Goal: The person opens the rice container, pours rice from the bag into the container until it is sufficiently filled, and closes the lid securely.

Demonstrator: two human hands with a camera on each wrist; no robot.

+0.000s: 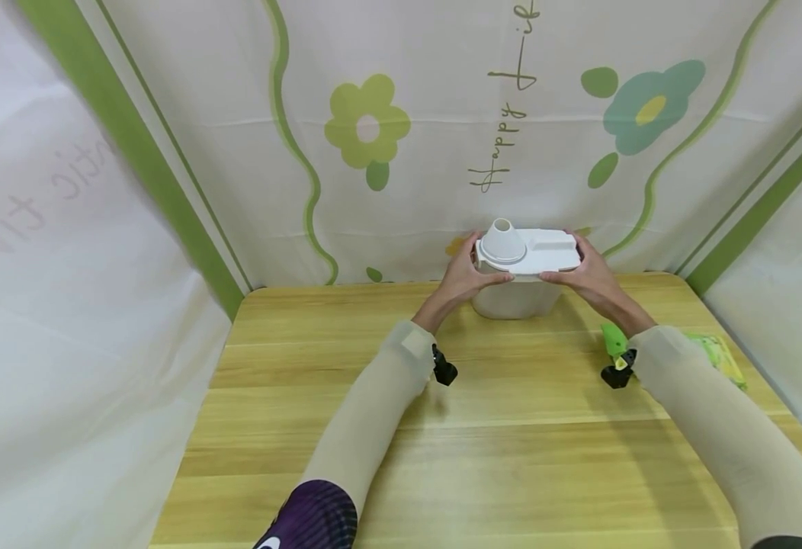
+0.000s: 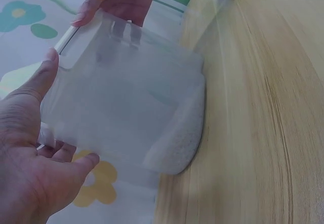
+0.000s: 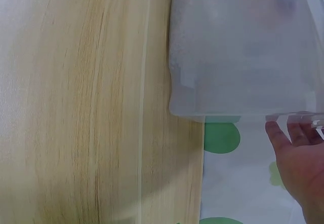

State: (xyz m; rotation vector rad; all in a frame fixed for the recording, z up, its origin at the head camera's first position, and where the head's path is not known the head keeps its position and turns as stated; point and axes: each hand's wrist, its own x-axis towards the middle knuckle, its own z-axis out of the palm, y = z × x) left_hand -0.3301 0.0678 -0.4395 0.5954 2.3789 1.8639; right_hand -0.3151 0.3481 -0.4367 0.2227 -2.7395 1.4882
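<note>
A translucent container (image 1: pixel 514 299) with a white lid (image 1: pixel 541 255) and a round spout cap (image 1: pixel 502 236) stands at the far edge of the wooden table (image 1: pixel 511 442). My left hand (image 1: pixel 471 268) grips the lid's left end, and my right hand (image 1: pixel 579 267) grips its right end. In the left wrist view the left hand (image 2: pixel 38 143) has its thumb along the lid's edge and its fingers behind the container (image 2: pixel 126 97), where a little white grain (image 2: pixel 182 138) lies at the bottom. The right wrist view shows the right hand (image 3: pixel 298 168) behind the container (image 3: pixel 238 57).
A small green object (image 1: pixel 612 338) and a green packet (image 1: pixel 720 358) lie on the table under my right forearm. Flower-printed cloth (image 1: pixel 373 130) hangs close behind the container and along both sides. Bare tabletop stretches toward me.
</note>
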